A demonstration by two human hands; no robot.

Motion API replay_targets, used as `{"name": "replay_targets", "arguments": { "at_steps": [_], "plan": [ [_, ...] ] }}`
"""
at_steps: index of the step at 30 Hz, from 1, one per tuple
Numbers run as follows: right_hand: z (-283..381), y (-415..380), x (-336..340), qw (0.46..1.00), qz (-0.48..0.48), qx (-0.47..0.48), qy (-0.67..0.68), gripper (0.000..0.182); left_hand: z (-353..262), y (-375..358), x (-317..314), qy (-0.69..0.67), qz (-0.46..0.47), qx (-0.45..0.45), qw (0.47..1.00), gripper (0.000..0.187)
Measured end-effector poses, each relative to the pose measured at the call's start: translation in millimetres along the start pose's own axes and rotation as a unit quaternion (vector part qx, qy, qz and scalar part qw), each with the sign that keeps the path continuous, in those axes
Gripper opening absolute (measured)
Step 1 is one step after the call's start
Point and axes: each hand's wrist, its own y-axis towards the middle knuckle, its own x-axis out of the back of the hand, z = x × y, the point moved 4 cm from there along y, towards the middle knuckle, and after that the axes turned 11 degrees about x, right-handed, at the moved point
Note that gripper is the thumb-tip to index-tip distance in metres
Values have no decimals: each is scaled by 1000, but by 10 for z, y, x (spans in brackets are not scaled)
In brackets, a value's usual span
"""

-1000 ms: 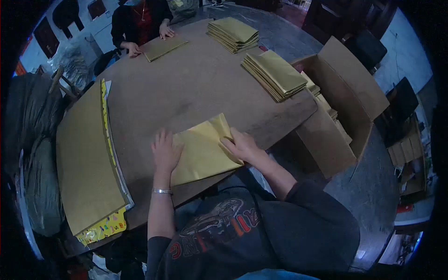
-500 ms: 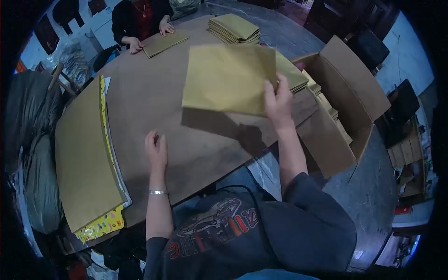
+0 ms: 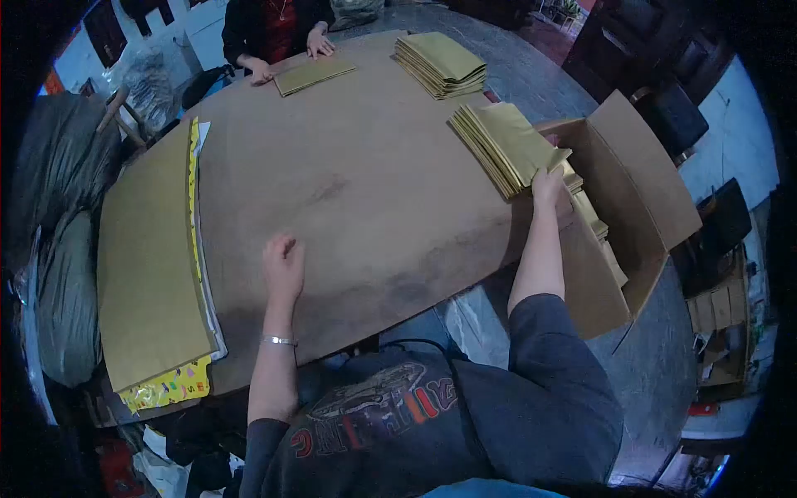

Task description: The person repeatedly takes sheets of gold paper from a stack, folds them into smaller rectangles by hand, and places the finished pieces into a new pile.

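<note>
My right hand point(image 3: 547, 187) has its fingers closed on the near corner of the top folded kraft paper point(image 3: 519, 137), a gold-brown piece whose corner curls up. It lies on a stack of like pieces point(image 3: 477, 149) at the table's right side, beside the cardboard box. My left hand point(image 3: 284, 264) is over the near left part of the brown board on the table, holding nothing. Its fingers are loosely bent, with the thumb apart.
An open cardboard box point(image 3: 643, 187) with bundles of gold-brown paper stands at the right. Another paper stack point(image 3: 440, 62) lies at the far side. Across the table, a person's hands point(image 3: 320, 41) rest by a flat paper piece point(image 3: 315, 75). A large brown sheet point(image 3: 149, 266) lies left.
My right hand has moved right with the kraft paper, from over the table's middle down onto the stack by the box. My left hand has barely moved. The view has shifted slightly.
</note>
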Motion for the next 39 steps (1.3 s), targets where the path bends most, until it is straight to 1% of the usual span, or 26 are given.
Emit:
{"name": "replay_targets", "arguments": {
  "at_steps": [2,3,4,6,8,10,11,13,14,15,17,19,20,21,22,23,25,26,28,29,30,31,34,36,37,39],
  "plan": [
    [-42,28,53,997,0,-32,-66,48,-99,-43,30,43,-56,-86,994,22],
    [-25,78,-3,999,-43,29,-18,49,-118,-22,26,9,-32,-53,998,21],
    [-85,100,-12,999,-42,29,-18,49,-163,-43,36,10,-31,-52,998,21],
    [-92,130,-20,996,5,17,-87,48,-261,-94,73,35,-29,-24,999,22],
    [-215,229,-75,987,25,5,-158,50,-234,-80,76,52,-78,-73,993,22],
    [-71,133,-4,975,95,-55,-194,60,-273,-72,104,71,-35,-64,995,22],
    [-85,94,59,978,69,-18,-194,65,-288,-73,103,77,-14,-3,997,21],
    [-417,190,57,973,44,-30,-227,71,-260,-67,64,56,-53,-34,996,20],
    [-357,174,107,967,4,2,-256,69,56,2,-80,29,-56,-43,997,19],
    [-222,104,203,958,-37,35,-282,68,-66,-24,32,56,-59,-49,995,19],
    [385,-249,249,990,3,90,-106,57,-237,-71,76,68,-70,-72,993,21],
    [223,-249,-238,969,74,234,-29,61,-223,-4,79,73,-40,-106,991,24],
    [493,-488,-428,958,177,222,-43,54,-201,2,102,91,-5,-116,989,26],
    [1036,-889,-480,939,274,199,-61,53,-237,-23,190,-46,116,22,992,27],
    [1467,-1260,-545,911,364,174,-83,51,-372,-90,346,-189,228,152,943,28],
    [1542,-1524,-789,868,418,248,-103,52,-391,-129,564,-178,235,191,936,29],
    [1714,-2101,-1187,785,477,381,-98,53,-306,-196,1099,-129,151,73,977,23],
    [1900,-2448,-1283,752,485,441,-72,53,-256,-338,1465,-180,86,143,969,17],
    [2230,-3024,-1398,648,507,567,-44,53,169,-466,1993,33,-97,34,994,14],
    [2360,-3290,-1429,624,502,599,-23,54,362,-596,2213,47,-117,89,988,14],
    [2474,-3529,-1442,601,495,628,-3,54,542,-715,2424,58,-135,141,979,15],
    [2612,-3697,-1403,581,516,629,23,55,709,-743,2560,76,-62,170,981,22],
    [2819,-4116,-1403,528,514,674,64,53,776,-973,2660,127,-30,152,980,43],
    [2939,-4260,-1411,493,509,704,59,53,804,-987,2610,221,-73,139,963,52],
    [3025,-4294,-1380,485,513,706,59,53,862,-990,2606,197,-62,151,967,58],
    [3139,-4347,-1418,453,525,718,65,56,849,-1002,2605,190,-66,154,967,56]
  ]
}}
